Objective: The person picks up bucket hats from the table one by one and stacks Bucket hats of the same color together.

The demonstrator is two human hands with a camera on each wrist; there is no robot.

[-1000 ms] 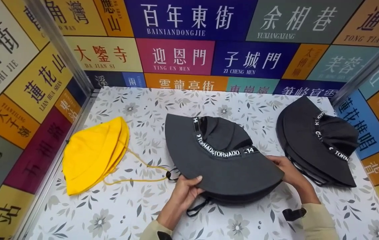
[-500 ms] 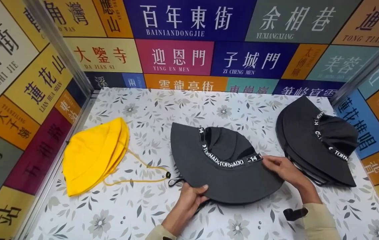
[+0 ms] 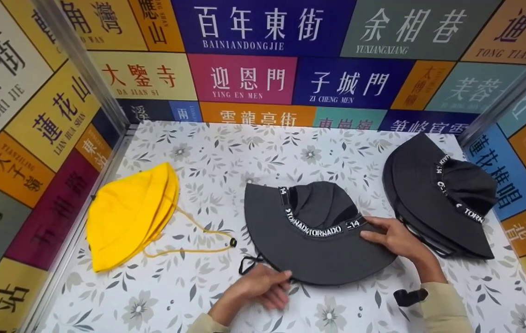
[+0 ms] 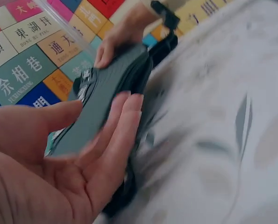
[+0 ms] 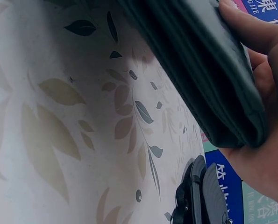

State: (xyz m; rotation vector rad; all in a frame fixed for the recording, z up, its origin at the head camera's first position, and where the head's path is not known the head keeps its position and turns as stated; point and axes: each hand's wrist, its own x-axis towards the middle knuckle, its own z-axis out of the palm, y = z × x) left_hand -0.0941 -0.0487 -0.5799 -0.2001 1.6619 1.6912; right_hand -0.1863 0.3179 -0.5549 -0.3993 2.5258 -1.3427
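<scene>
A dark grey bucket hat [image 3: 323, 259], folded flat with its crown to the back, lies mid-table. White "TORNADO" lettering runs along its band. My right hand [image 3: 390, 238] grips it at the right end, thumb and a finger over the brim beside the band; the right wrist view shows the stacked brim layers [image 5: 209, 84] against the palm. Close to the front brim edge is my left hand [image 3: 263, 286], its thumb tip at the edge. In the left wrist view the left fingers [image 4: 122, 126] extend, spread from the thumb. A black cord loop [image 3: 248, 264] pokes out at the hat's left.
A folded yellow hat [image 3: 131, 215] rests at the left, its yellow cord [image 3: 189, 250] trailing toward the middle. Another dark bucket hat [image 3: 422, 203] lies at the right. Printed panels [image 3: 244, 78] wall in the flower-patterned table [image 3: 207, 152] at the back and sides.
The grey hat has come down and slightly right, toward me. My left hand has let go of its front brim and drawn away a little. My right hand has shifted over the brim top.
</scene>
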